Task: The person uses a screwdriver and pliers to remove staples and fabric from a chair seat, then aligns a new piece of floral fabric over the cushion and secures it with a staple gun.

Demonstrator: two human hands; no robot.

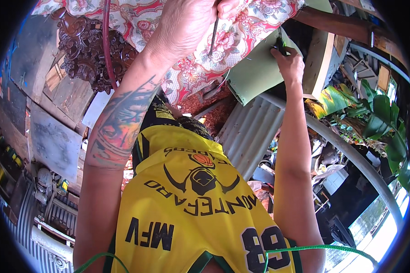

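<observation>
My left hand [187,25] is raised at the top, closed around a thin dark metal rod [214,34] that points down over pink-red floral fabric [228,43]; the rod's upper end is hidden. My right hand [288,61] grips a small black tool [278,44] with a metal tip, over a pale green panel [255,79] beside the fabric. A carved dark wooden piece [84,50] lies at the fabric's left, with a dark red tube [107,45] running across it.
Weathered boards [54,141] and metal machinery [43,182] are at the left. Corrugated sheet [243,136] lies below the green panel. A wooden beam [341,25], a long grey pipe [346,154], leafy plants [378,116] and scrap [328,177] fill the right. A green cord [319,248] crosses the lower edge.
</observation>
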